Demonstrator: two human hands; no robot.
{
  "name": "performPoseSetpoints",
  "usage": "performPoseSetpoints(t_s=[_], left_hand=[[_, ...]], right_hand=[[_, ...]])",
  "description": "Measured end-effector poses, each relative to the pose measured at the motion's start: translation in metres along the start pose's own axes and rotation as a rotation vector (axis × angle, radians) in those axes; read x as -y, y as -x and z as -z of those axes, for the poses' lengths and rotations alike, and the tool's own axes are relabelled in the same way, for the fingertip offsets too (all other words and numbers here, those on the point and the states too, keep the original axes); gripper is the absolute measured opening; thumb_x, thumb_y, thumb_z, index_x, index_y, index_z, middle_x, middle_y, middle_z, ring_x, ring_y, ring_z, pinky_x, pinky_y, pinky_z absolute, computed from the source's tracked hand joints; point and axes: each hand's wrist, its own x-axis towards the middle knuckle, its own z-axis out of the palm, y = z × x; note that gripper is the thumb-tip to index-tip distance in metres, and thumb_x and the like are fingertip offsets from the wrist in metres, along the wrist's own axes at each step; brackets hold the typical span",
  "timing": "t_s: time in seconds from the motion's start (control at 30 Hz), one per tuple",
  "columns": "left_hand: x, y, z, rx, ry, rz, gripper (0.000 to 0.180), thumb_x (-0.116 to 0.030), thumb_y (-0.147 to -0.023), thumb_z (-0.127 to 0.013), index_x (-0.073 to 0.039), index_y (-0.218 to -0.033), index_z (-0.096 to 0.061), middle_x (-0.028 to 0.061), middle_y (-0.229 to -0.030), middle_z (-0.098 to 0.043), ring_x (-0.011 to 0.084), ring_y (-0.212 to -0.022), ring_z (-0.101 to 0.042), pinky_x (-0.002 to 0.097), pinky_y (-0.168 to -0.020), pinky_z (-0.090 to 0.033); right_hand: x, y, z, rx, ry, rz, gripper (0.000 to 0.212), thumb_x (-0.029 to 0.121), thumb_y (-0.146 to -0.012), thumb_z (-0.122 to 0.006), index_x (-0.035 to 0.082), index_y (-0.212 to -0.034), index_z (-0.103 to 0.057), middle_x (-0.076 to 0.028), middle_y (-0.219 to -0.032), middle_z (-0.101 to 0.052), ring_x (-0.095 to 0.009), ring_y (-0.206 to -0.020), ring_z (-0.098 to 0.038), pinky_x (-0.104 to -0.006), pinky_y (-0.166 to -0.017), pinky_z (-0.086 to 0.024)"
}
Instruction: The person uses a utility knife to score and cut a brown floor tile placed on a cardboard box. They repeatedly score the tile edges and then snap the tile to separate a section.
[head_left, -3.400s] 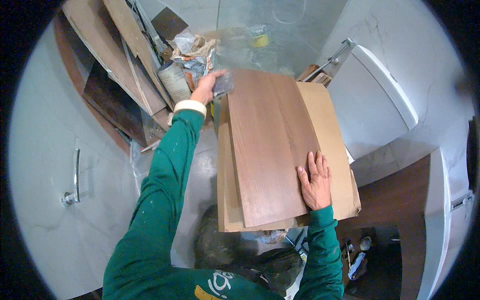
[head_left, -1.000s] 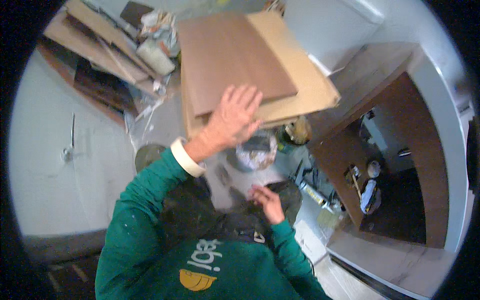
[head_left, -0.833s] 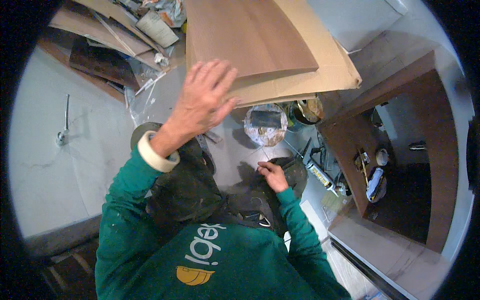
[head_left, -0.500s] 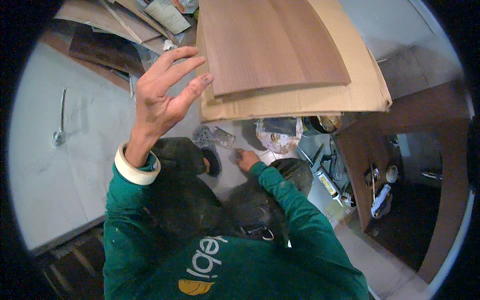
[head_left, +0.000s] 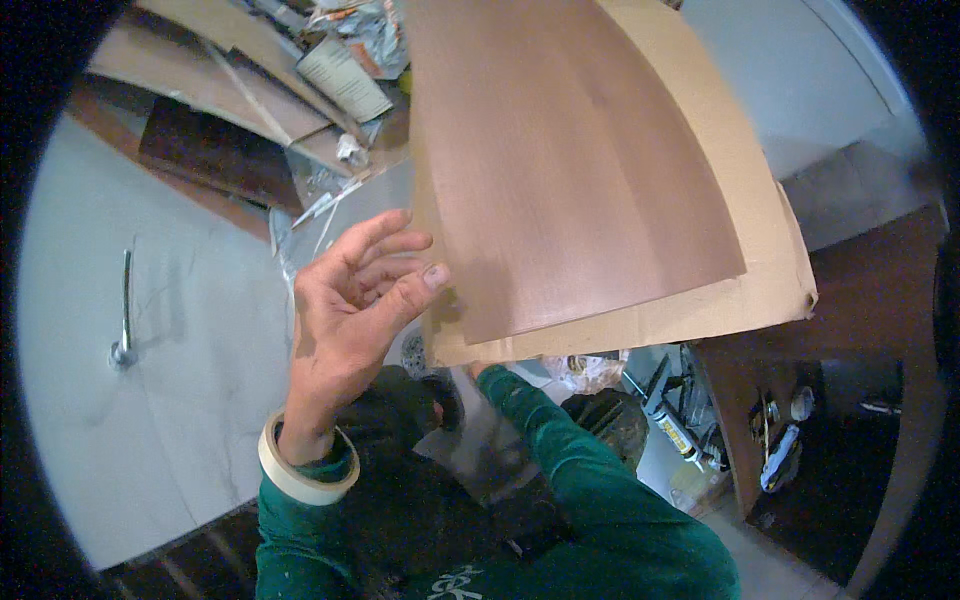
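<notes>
Evidently, the board (head_left: 590,180) rests on the cardboard (head_left: 780,230), which projects past its near and right edges, presumably to shield it; what bears both is hidden. Hands are apart. The left hand (head_left: 355,310) is raised beside the board's near left corner, half-curled, thumb clear of the fingers, gripping nothing visible; contact with the cardboard is unconfirmed. The right hand (head_left: 476,370) is mostly hidden at the cardboard's near edge; its grip cannot be told. Tape (head_left: 300,485) encircles the left wrist, probably for ready reach.
</notes>
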Motion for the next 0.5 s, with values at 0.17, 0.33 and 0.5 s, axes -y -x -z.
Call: performPoseSetpoints(t_s=[0.17, 0.33, 0.5], left_hand=[[0.005, -0.024, -0.012, 0.022, 0.118, 0.102, 0.06, -0.022, -0.091, -0.076, 0.011, -0.136, -0.052, 0.0161, -0.113, -0.069, 0.0195, -0.095, -0.07, 0.0289, -0.082, -0.055], [0.014, -0.066, -0.012, 0.114, 0.277, 0.213, 0.04, -0.031, -0.098, -0.066, -0.001, -0.124, -0.063, 0.0075, -0.107, -0.07, 0.0182, -0.094, -0.07, 0.0313, -0.08, -0.057], [0.028, -0.098, -0.027, 0.085, 0.399, 0.146, 0.044, -0.033, -0.095, -0.069, -0.003, -0.126, -0.061, 0.009, -0.109, -0.069, 0.023, -0.092, -0.07, 0.0351, -0.083, -0.057]], right_hand=[[-0.008, 0.003, 0.002, 0.07, 0.113, -0.051, 0.051, 0.029, -0.079, -0.072, 0.005, -0.123, -0.066, -0.022, -0.128, -0.066, -0.041, -0.117, -0.063, -0.0502, -0.1, -0.053], [0.013, 0.03, 0.066, 0.354, 0.07, -0.224, 0.044, 0.026, -0.078, -0.071, 0.004, -0.116, -0.069, -0.021, -0.119, -0.07, -0.041, -0.103, -0.07, -0.0526, -0.09, -0.058], [0.023, 0.073, 0.143, 0.351, -0.082, -0.192, 0.042, 0.019, -0.074, -0.066, 0.004, -0.114, -0.069, -0.024, -0.106, -0.071, -0.042, -0.107, -0.067, -0.0513, -0.091, -0.054]])
